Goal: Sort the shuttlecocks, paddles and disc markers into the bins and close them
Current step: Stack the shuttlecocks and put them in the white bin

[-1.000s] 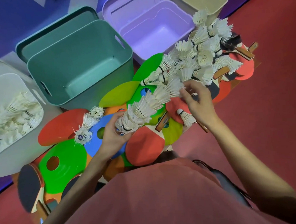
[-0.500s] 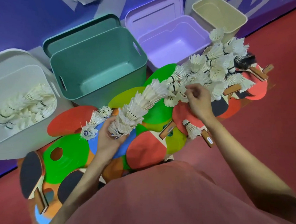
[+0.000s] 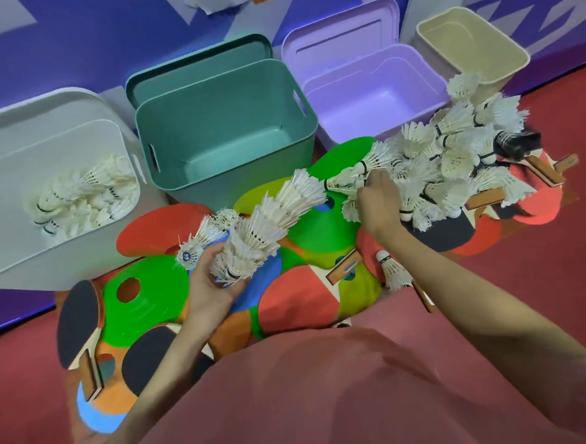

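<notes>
My left hand (image 3: pixel 209 282) grips the base of a long nested stack of white shuttlecocks (image 3: pixel 270 216) that slants up to the right. My right hand (image 3: pixel 376 199) pinches a shuttlecock (image 3: pixel 342 179) at the left edge of a loose pile of shuttlecocks (image 3: pixel 452 164). The white bin (image 3: pixel 8 246) at the left holds several shuttlecocks. Flat disc markers lie on the floor, among them a green one (image 3: pixel 152 306) and a red one (image 3: pixel 155 230). Paddles lie among them, one black-faced (image 3: pixel 79 320) at the left and one red-faced (image 3: pixel 296 304) in the middle.
A teal bin (image 3: pixel 227 181), a purple bin (image 3: pixel 372 79) and a beige bin (image 3: pixel 472 39) stand open along the blue wall, with lids leaning behind the first two. A single shuttlecock (image 3: pixel 392 272) lies under my right forearm. The red floor (image 3: pixel 546 292) spreads to the right.
The view has tilted up toward the bins. My left hand has kept its grip on the stack, and my right hand has moved up to the pile's left edge onto a shuttlecock.
</notes>
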The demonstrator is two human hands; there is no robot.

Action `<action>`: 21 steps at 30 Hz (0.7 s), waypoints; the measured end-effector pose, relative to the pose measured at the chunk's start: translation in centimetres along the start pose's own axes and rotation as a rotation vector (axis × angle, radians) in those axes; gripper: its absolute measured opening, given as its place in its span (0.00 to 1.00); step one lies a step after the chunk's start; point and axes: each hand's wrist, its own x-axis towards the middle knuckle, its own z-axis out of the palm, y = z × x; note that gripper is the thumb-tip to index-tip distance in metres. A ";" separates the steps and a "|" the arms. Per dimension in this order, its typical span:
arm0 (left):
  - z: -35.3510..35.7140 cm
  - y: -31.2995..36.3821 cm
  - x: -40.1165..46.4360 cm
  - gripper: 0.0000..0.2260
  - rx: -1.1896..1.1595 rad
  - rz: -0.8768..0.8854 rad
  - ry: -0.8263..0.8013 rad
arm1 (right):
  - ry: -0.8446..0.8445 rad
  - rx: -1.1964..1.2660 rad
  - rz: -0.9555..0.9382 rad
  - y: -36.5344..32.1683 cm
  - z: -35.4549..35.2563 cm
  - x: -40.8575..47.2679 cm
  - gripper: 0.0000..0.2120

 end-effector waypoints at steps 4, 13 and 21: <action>-0.1 0.3 0.1 0.25 0.011 0.003 0.013 | 0.110 -0.060 -0.036 0.3 -0.8 -0.2 0.05; -0.3 -0.2 0.8 0.24 0.055 0.019 0.046 | 0.062 0.611 0.037 1.4 -3.4 -0.3 0.09; -0.4 0.0 1.0 0.23 0.030 -0.005 0.043 | -0.013 0.894 0.100 0.6 -3.1 -0.1 0.11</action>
